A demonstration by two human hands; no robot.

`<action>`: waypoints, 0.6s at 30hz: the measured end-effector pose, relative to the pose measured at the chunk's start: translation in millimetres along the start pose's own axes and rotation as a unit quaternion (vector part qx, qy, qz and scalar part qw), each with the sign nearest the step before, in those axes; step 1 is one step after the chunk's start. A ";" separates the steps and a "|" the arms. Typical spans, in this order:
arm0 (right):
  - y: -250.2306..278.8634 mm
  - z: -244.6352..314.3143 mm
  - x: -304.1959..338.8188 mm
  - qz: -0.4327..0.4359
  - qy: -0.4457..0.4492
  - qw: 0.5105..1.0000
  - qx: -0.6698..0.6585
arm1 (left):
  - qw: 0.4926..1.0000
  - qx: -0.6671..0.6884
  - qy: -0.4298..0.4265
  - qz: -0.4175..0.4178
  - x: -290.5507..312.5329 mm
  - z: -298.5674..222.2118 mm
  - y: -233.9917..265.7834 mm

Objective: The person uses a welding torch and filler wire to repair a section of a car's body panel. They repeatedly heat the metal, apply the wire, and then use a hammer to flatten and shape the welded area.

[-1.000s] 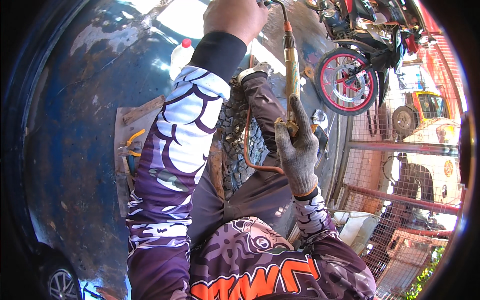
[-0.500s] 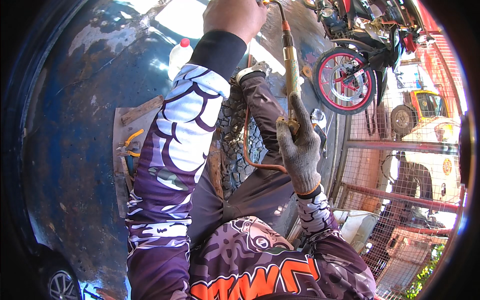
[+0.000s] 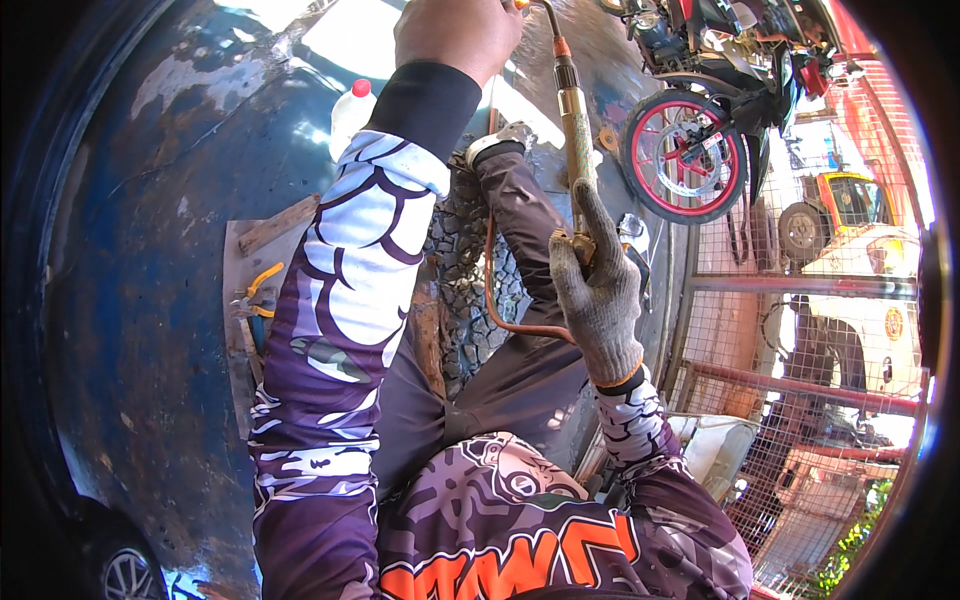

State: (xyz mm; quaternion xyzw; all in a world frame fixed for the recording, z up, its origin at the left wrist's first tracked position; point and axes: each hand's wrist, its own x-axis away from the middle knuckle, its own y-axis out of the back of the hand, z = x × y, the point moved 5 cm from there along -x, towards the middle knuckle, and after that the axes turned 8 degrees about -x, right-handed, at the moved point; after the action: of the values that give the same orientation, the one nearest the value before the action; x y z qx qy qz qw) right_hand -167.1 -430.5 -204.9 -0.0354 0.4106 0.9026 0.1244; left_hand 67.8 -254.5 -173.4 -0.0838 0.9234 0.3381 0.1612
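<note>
My right hand, in a grey knitted glove, grips the brass handle of a gas torch. Its index finger lies along the handle, beside the valve knob. The torch points away from me, its thin bent neck curving left at the top edge. An orange-brown hose loops below the torch over my legs. My bare left hand is closed beside the torch tip, at the picture's top. A small orange-yellow bit shows at its fingers; what it belongs to is cut off by the edge.
Left of my legs, yellow-handled pliers and a wood piece lie on a board. A red-capped bottle stands beyond. Cracked dark rubble lies between my legs. A motorcycle wheel and a mesh fence are on the right.
The torch and my left hand have shifted slightly left and up in the picture, and the surroundings have shifted a little too. Both hands keep their closed grips.
</note>
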 end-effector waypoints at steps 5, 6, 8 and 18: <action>0.1 -4.3 -0.5 0.000 -0.015 0.999 -0.032 | 1.000 -0.005 0.000 -0.008 -0.1 -0.1 0.1; 0.3 -4.4 -0.2 0.000 -0.015 0.999 -0.033 | 1.000 -0.002 -0.003 -0.008 0.3 -0.2 0.3; 0.6 -4.6 0.3 0.003 -0.023 0.999 -0.041 | 1.000 -0.002 -0.007 -0.013 0.8 -0.5 1.2; 0.4 -3.8 0.3 -0.010 -0.007 1.000 -0.027 | 1.000 -0.001 -0.008 -0.019 3.4 -3.2 4.7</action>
State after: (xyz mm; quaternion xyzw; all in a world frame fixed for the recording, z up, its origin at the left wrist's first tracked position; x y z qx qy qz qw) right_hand -167.6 -433.5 -207.3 -0.0365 0.3849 0.9122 0.1357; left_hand 62.6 -253.2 -169.6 -0.0986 0.9198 0.3370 0.1753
